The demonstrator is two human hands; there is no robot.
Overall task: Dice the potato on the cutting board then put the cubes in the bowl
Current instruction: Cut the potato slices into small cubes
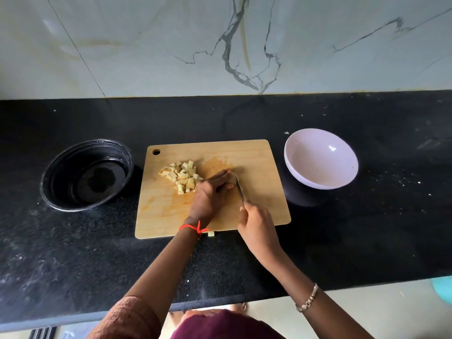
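Note:
A pile of pale potato cubes (184,176) lies on the wooden cutting board (256,157), left of centre. My left hand (210,194) rests on the board beside the pile, fingers curled down over something I cannot see. My right hand (256,228) grips the handle of a knife (240,189), whose blade runs along my left fingertips. The white bowl (320,157) stands empty to the right of the board. One stray cube (211,233) lies on the counter just off the board's front edge.
A clear glass bowl (86,174) sits to the left of the board on the black stone counter (367,228). A marble wall rises behind. The counter's front edge runs close to my body.

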